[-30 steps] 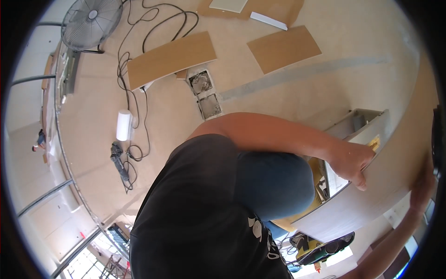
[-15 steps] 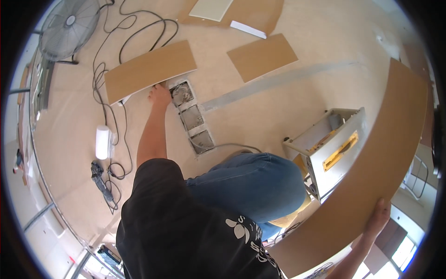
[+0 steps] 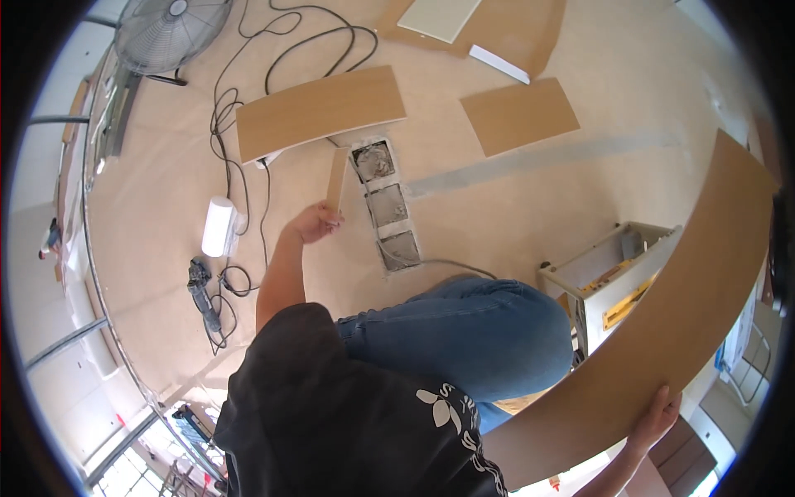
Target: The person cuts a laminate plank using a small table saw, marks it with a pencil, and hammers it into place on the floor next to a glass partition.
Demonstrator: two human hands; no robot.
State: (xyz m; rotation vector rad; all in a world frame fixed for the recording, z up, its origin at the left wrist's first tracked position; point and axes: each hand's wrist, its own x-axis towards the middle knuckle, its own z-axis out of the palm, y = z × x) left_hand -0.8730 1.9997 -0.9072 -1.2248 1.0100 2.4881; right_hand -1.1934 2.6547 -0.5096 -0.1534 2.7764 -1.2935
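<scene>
My left hand (image 3: 316, 222) holds a narrow brown board strip (image 3: 337, 176) beside the floor boxes (image 3: 386, 205) set into the floor. My right hand (image 3: 656, 416) grips the lower edge of a long brown board (image 3: 696, 273) that rises along my right side, bowed by the lens. Behind that board, by my knee, sits a white open-topped case or cart (image 3: 580, 261) with yellow fittings. A wide brown board (image 3: 319, 108) lies on the floor beyond the strip.
A large fan (image 3: 170, 33), looping black cables (image 3: 356, 41), a white roll (image 3: 218, 226) and a dark power tool (image 3: 203, 294) lie to the left. More board pieces (image 3: 517, 116), a white bar (image 3: 498, 63) and a pale panel (image 3: 435, 15) are at the back.
My left hand has left the long board, reached under the wide board, then drawn back with the strip. The long board now shows its brown face, with my right hand still on it.
</scene>
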